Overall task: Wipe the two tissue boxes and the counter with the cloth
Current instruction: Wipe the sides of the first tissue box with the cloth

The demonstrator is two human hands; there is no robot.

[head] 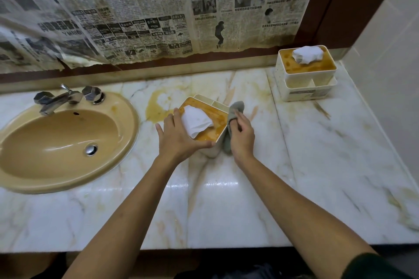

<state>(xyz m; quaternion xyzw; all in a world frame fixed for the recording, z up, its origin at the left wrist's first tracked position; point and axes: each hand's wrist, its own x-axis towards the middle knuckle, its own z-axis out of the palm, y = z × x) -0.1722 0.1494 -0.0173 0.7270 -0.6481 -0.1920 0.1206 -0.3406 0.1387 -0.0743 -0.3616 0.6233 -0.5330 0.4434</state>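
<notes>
The marble counter (226, 210), white with yellowish veins and glossy toward its front edge, carries everything here. The left hand (179, 138) grips the near tissue box (217, 118), which sits on the stone about mid-counter, while the right hand (242, 133) holds a grey cloth (234, 111) against its side. Just beyond the grip, slightly left, an orange stain (154, 106) marks the surface. Well left of the grip a tan basin (133, 124) is sunk into the counter, a chrome tap (56, 99) behind it. Far right and back from the grip, in the wall corner, stands the far tissue box (303, 86). A seam (280, 124) in the stone runs between the two boxes.
</notes>
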